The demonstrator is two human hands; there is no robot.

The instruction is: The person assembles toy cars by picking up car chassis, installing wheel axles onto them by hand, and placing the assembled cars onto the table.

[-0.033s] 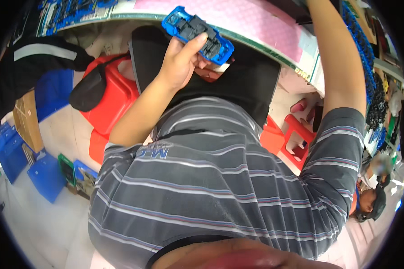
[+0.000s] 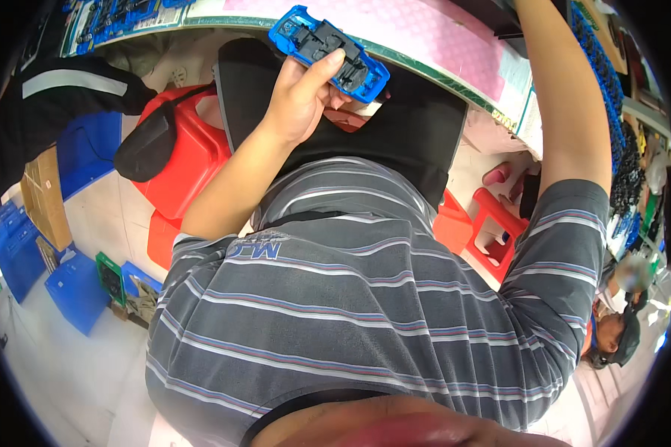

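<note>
My left hand [image 2: 297,104] is closed around a blue toy car body [image 2: 314,43] with a black molded interior. It is held tilted at the table's near edge, its far-left end higher in the picture. My thumb presses on the black interior, and the other fingers are beneath, mostly hidden. My right forearm [image 2: 563,104] reaches up past the top edge over the right side of the table, next to a dark object [image 2: 508,22]. The right hand itself is out of the picture.
The table [image 2: 425,45] has a pink mat and a green-edged rim. More blue parts [image 2: 119,18] lie at its far left, and others line the right [image 2: 596,82]. Red stools [image 2: 190,149] stand left and right [image 2: 492,231]. Blue bins [image 2: 82,290] sit lower left. Another person [image 2: 611,335] is at right.
My left hand and the toy car body have shifted very slightly upward. My right forearm has moved slightly to the right.
</note>
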